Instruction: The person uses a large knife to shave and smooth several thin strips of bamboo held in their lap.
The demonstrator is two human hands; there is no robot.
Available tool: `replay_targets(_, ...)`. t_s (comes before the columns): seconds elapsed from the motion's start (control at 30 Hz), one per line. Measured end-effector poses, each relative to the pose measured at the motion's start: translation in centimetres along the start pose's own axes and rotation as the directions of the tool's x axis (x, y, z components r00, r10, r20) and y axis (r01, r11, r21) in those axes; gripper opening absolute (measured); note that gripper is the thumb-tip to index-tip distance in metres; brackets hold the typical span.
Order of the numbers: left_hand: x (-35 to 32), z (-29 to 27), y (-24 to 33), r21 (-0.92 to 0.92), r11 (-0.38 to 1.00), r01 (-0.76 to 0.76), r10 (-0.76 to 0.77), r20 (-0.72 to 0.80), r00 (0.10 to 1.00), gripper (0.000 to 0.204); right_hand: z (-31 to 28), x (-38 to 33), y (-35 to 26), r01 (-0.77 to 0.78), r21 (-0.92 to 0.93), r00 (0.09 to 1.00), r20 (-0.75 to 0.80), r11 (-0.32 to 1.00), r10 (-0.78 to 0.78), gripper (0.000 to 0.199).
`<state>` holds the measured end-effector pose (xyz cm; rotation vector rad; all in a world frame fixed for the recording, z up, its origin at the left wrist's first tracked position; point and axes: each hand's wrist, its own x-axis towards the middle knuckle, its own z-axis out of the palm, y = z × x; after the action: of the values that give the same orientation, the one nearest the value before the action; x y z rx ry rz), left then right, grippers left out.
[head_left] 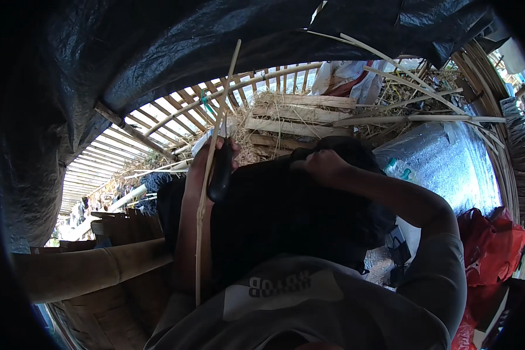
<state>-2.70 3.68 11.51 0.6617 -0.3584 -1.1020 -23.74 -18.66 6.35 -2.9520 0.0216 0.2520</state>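
Observation:
My left hand (234, 153) is closed round a dark-handled knife (220, 175), its thick handle hanging down past the fingers. A narrow, light bit that looks like the blade shows above the fist. A long, thin bamboo strip (203, 216) runs upright along the same hand and forearm, from near my shirt to well above the knuckles. It seems to be held there with the knife. My right hand (326, 166) rests curled at my dark-clothed knee, and its fingertips are turned away in shadow. Whatever it grips, if anything, is hidden.
Wooden slats (303, 114) with straw lie ahead. Several long bamboo strips (414, 119) cross at the far right, near a silvery sheet (449, 163) and a red plastic bag (493, 245). A thick bamboo pole (93, 268) juts in at left. Black sheeting (175, 52) hangs overhead.

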Motion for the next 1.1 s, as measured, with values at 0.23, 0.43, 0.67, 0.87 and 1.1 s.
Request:
replay_targets(0.23, -0.3, 5.7, 5.3, 0.112, 0.991, -0.069, 0.061, 0.074, 0.995, 0.018, -13.3, 4.8, 10.3, -0.014, -0.046, 0.727, -0.686, 0.999, -0.022, 0.057)
replay_targets(0.43, -3.5, 6.6, 7.1, -0.040, 0.996, -0.086, 0.090, 0.110, 0.990, 0.018, -26.6, 1.7, 11.7, 0.050, -0.087, 0.159, -0.983, 0.995, -0.094, 0.013)
replay_targets(0.67, -3.6, 6.1, 3.8, 0.022, 0.996, -0.083, 0.081, 0.075, 0.994, 0.018, -32.2, -17.5, 21.6, -0.355, 0.011, -0.160, -0.986, 0.935, -0.049, 0.037)
replay_targets(0.87, -5.9, 7.0, 2.3, 0.158, 0.983, -0.089, 0.084, 0.038, 0.996, 0.018, -27.9, -32.2, 20.0, -0.867, 0.033, -0.031, -0.999, 0.498, 0.011, 0.036)
replay_targets(1.1, -10.7, 11.2, 1.7, 0.256, 0.961, -0.107, 0.112, -0.005, 0.994, 0.020, -16.2, -38.3, 18.1, -0.926, 0.184, 0.078, -0.761, 0.329, 0.645, 0.030)
